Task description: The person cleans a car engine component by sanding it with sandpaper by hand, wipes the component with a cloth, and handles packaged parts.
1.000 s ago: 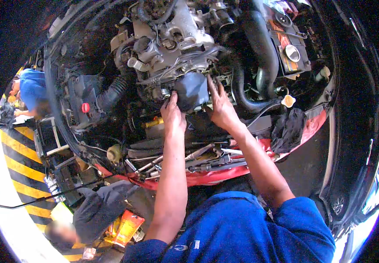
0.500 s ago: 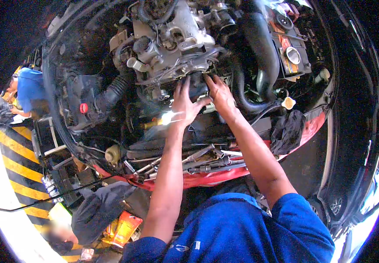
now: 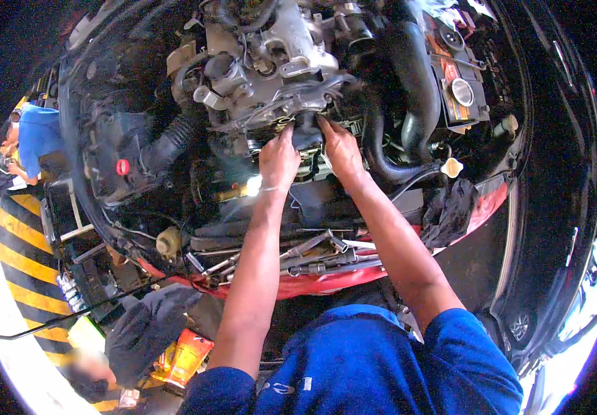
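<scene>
Both of my hands reach into the engine bay, one on each side of a dark rounded engine part [image 3: 306, 133] below the metal engine cover [image 3: 281, 90]. My left hand [image 3: 280, 160] is closed, with its fingertips at the part's left side. On the other side, my right hand [image 3: 343, 153] has its fingers bent in against the part. The fingertips of both hands are partly hidden down in the bay. A lit work lamp [image 3: 252, 185] shines just left of my left wrist.
Several wrenches and sockets [image 3: 312, 256] lie along the red front edge [image 3: 298, 285]. A black cloth [image 3: 448, 213] hangs at right near the thick black hose [image 3: 412, 83]. The battery [image 3: 459, 104] is at upper right. Two other people, one a blue sleeve [image 3: 39, 131], are at left.
My left hand's fingers, spread with the thumb out before, have closed in at the dark part. My right hand stays almost in place. The view has shifted slightly.
</scene>
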A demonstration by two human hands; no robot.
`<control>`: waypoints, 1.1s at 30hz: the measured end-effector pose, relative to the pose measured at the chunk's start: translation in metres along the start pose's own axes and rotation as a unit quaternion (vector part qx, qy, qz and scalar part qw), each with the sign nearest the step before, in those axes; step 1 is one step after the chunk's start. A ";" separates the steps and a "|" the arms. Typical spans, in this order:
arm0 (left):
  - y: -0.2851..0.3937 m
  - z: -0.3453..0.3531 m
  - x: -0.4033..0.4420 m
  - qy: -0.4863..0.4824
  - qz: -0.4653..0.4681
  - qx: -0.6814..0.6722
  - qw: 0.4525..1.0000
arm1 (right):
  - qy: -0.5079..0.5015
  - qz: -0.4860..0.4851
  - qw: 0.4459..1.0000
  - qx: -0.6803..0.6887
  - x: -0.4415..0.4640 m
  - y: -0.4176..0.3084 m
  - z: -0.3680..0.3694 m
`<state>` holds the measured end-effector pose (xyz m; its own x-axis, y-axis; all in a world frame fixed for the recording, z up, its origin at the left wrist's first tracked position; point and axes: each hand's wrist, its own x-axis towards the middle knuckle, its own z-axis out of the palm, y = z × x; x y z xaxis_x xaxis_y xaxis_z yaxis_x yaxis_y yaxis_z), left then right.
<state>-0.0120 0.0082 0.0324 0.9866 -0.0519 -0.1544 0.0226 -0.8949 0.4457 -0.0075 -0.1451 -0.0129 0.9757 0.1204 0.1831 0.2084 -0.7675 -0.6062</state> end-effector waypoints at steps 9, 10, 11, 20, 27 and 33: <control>-0.008 0.005 0.001 -0.002 -0.009 -0.001 1.000 | -0.054 0.037 0.992 0.106 0.001 -0.002 -0.005; -0.009 0.004 0.002 0.001 -0.014 0.000 1.000 | -0.066 0.058 0.988 0.127 0.002 -0.006 -0.008; -0.010 0.005 0.000 -0.003 -0.023 -0.010 1.000 | -0.098 0.087 0.980 0.150 -0.004 -0.003 -0.007; -0.019 0.001 -0.003 -0.023 0.045 -0.064 0.997 | -0.162 0.308 0.656 0.669 0.003 -0.020 -0.050; -0.023 -0.005 -0.004 -0.148 0.029 -0.280 0.948 | 0.009 0.353 0.793 0.496 0.026 -0.008 0.007; -0.026 0.011 0.013 -0.049 -0.286 -0.449 0.845 | -0.042 0.439 0.733 0.518 0.022 0.026 0.047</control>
<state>-0.0018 0.0260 0.0093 0.7555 0.1996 -0.6240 0.6484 -0.0907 0.7559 0.0223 -0.1335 -0.0609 0.7556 -0.0614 -0.6522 -0.6061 0.3119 -0.7316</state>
